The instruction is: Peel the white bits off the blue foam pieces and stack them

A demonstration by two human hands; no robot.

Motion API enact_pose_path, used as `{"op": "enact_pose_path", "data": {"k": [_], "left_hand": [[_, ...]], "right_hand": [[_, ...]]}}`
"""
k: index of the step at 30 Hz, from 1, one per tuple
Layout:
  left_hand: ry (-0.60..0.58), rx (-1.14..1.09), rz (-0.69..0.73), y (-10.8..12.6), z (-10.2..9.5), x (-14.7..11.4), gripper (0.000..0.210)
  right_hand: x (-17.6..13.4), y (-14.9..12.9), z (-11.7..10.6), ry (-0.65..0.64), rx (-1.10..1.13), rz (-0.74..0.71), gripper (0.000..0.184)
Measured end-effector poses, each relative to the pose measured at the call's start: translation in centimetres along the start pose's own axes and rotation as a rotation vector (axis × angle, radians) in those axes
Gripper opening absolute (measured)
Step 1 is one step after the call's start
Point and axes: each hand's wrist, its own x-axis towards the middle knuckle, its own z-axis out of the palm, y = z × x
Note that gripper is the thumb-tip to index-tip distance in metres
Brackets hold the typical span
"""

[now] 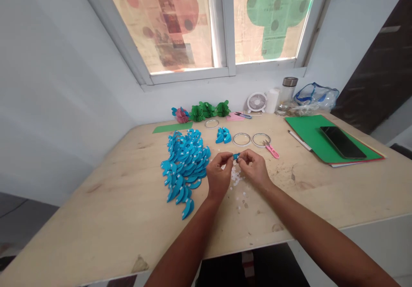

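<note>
Between my two hands is a small blue paper piece [236, 156], mostly covered by the fingers. My left hand [219, 171] pinches its left end, and my right hand [255, 166] pinches the right end. Small white paper bits [236, 177] lie scattered on the table under the hands. To the left spreads a large pile of curved blue paper pieces [186, 158], many with a white patch on them. Just beyond my hands sits a smaller group of blue pieces [223, 135].
Rolls of tape [241, 139] and pink-handled snips [272, 149] lie past my right hand. Green paper flowers [207, 110], a small fan [256, 102] and a glass bottle [286, 96] line the wall. At right, a phone [343, 142] rests on green sheets [309, 136] beside a pen [300, 141].
</note>
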Motion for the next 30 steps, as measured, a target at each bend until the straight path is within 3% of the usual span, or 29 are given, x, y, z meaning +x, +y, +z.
{"op": "enact_pose_path", "data": {"k": [7,12,21,30], "left_hand": [[0.026,-0.281,-0.241,-0.4,0.0,0.4,0.013],[-0.004,-0.401,-0.354,-0.4,-0.2,0.8,0.013],[-0.095,-0.384,-0.368,-0.4,-0.5,1.2,0.009],[-0.183,-0.411,-0.363,-0.7,0.0,0.9,0.007]], "right_hand": [[0.9,1.8,-0.7,0.108,0.098,0.131,0.011],[1.6,2.7,-1.2,0.188,0.033,0.106,0.008],[0.8,0.7,-1.0,-0.164,0.221,0.148,0.025],[0.6,0.5,-0.6,-0.191,0.241,0.111,0.035]]}}
